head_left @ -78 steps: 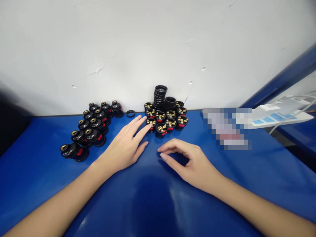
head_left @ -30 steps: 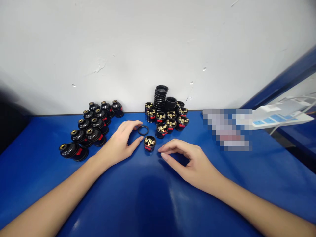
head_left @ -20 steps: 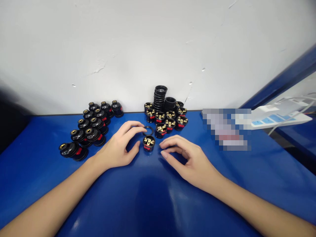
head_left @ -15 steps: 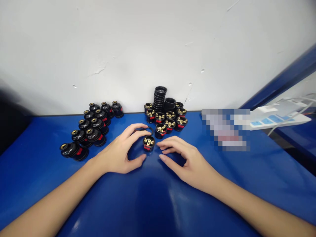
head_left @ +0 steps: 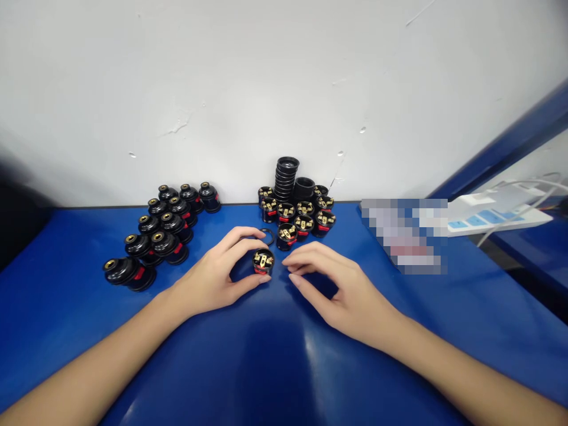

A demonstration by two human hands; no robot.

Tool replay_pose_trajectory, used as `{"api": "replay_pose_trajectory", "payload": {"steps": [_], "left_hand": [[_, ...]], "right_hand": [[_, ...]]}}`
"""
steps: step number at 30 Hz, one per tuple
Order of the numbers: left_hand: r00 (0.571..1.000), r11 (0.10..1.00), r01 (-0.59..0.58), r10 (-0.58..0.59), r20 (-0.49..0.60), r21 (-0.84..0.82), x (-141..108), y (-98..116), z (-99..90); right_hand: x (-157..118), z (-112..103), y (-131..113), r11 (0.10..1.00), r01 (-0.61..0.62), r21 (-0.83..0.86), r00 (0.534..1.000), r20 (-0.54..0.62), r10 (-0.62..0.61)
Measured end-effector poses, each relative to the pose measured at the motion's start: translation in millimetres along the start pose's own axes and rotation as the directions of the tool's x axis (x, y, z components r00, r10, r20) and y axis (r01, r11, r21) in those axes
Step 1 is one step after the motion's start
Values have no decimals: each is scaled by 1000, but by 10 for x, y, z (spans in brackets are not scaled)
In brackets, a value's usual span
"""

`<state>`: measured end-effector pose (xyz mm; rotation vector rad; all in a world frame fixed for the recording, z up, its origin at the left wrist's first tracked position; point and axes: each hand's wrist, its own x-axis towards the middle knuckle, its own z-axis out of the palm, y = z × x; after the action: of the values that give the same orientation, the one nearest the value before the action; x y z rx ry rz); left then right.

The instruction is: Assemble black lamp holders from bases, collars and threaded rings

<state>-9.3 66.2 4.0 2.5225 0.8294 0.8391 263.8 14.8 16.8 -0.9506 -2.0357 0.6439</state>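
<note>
A small black cup with brass contacts and a red tab (head_left: 263, 261) stands on the blue table (head_left: 275, 367). My left hand (head_left: 215, 269) curves around its left side, with fingers behind it and the thumb at its front; thumb and fingers are apart, and no firm grip shows. Just behind the cup lies a thin black ring (head_left: 267, 236), close to the left fingertips. To the right of the cup is my right hand (head_left: 332, 284), holding nothing, its thumb apart from its bent fingers.
Several black domed caps (head_left: 166, 244) stand in rows at the left. Several more brass-contact cups (head_left: 304, 225) stand at the back middle, before a stack of black rings (head_left: 286, 177). A blurred item (head_left: 399, 236) and a white power strip (head_left: 501, 219) lie at the right.
My left thumb has come in to the front of the cup, and its fingers are nearer the cup. My right hand has barely moved.
</note>
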Motion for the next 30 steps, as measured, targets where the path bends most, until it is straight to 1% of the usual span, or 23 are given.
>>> {"api": "replay_pose_trajectory", "payload": {"steps": [2,5,6,8,11,13,14,16,19,23,26,30], "left_hand": [[1000,1000,-8,8,-3,5,-1,2,1],[1000,1000,-16,16,-10,7,1,9,3],[1000,1000,-19,19,-12,8,3,12,3],[1000,1000,-23,23,-9,10,6,18,2],[1000,1000,-24,24,-9,14,9,23,0],[1000,1000,-24,24,-19,14,8,25,-1],[999,1000,-23,23,-22,16,8,26,-2],[1000,1000,-19,20,-21,17,7,29,-4],[1000,1000,-21,21,-20,10,7,33,-9],[1000,1000,-24,25,-20,10,6,32,-12],[1000,1000,-24,24,-10,13,1,27,-12],[1000,1000,-21,21,-2,10,0,25,-14]], "right_hand": [[46,-72,-26,995,38,-89,999,-28,-40],[124,-180,-88,976,65,-207,997,-36,-74],[155,-209,-112,966,82,-245,994,-56,-98],[235,-256,-156,946,65,-317,988,-110,-105],[439,-327,-172,903,86,-422,974,-157,-166],[635,-383,-123,864,87,-497,957,-198,-210],[742,-410,-79,855,68,-514,953,-222,-209],[949,-452,37,844,41,-534,941,-265,-213],[1174,-462,222,813,23,-581,931,-285,-230],[1277,-416,362,830,-4,-558,946,-272,-178],[1280,-405,358,844,5,-537,942,-281,-184],[1222,-444,203,882,22,-471,924,-327,-198]]}}
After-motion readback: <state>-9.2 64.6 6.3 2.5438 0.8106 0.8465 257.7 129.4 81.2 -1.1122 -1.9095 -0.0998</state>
